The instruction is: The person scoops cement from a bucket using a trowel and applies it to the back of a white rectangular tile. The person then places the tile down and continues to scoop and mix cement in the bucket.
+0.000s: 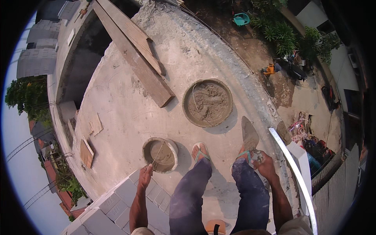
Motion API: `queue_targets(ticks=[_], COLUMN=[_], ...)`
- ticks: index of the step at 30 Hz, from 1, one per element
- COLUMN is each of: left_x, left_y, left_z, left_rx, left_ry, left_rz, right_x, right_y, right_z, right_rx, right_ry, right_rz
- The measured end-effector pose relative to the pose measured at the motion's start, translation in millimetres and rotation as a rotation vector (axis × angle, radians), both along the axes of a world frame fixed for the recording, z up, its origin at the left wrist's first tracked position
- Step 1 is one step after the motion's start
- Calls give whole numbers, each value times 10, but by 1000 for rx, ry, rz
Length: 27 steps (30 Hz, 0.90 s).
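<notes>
My left hand (145,176) is closed at the near left rim of a small bucket (174,156), gripping its thin wire handle (157,153). Grey wet mortar (163,157) lies inside that bucket. In my right hand (266,166) is a trowel (249,135), its mortar-smeared blade pointing away from me beside my right foot. Farther off stands a wide round tub (189,119) of mortar, with a wire handle lying across it. Both containers rest on the concrete slab (129,113).
Long wooden planks (141,74) lie beyond the tub. Light blocks (117,203) are stacked at the near left. A white strip (291,160) runs along the right, where the slab's edge drops to a yard. An opening (84,55) gapes at the far left.
</notes>
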<state>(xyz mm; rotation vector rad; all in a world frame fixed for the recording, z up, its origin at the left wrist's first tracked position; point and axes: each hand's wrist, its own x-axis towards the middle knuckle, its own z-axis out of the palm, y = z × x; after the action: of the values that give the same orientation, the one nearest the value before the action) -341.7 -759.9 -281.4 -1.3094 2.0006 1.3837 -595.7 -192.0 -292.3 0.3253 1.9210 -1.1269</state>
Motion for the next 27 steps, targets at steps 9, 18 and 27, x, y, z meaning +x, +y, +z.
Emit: queue_targets(ticks=[9,18,27], left_x=[-1124,-3786,-3276], left_y=[-95,1438,701], left_z=[-41,-189,-1231], left_rx=[-776,-438,-361], left_ry=[136,405,411], left_rz=[-222,-756,-693], right_x=[-79,-209,-68], right_y=[-240,-596,-331], right_z=[-1797,-2453,-2261], right_rx=[-162,-355,-337], right_ry=[-7,15,80], right_rz=[-184,-208,-287])
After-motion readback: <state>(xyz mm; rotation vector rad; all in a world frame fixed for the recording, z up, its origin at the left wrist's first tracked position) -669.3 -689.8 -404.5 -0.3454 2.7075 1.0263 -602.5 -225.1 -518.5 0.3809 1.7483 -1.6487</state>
